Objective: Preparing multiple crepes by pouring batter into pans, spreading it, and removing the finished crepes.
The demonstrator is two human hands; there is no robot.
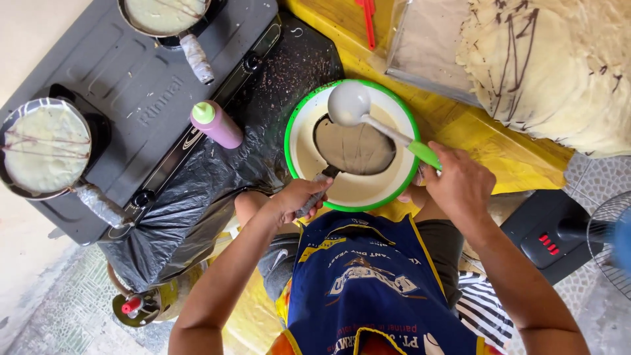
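Head view: ladle (368, 115) over batter bowl (299, 158).

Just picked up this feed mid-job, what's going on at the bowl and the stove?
A person holds a small pan by its handle in the left hand, set in a green-rimmed bowl of pale batter. The right hand holds a ladle by its green handle over the bowl. On the grey stove, two other pans hold pale crepes. Finished crepes are stacked at top right.
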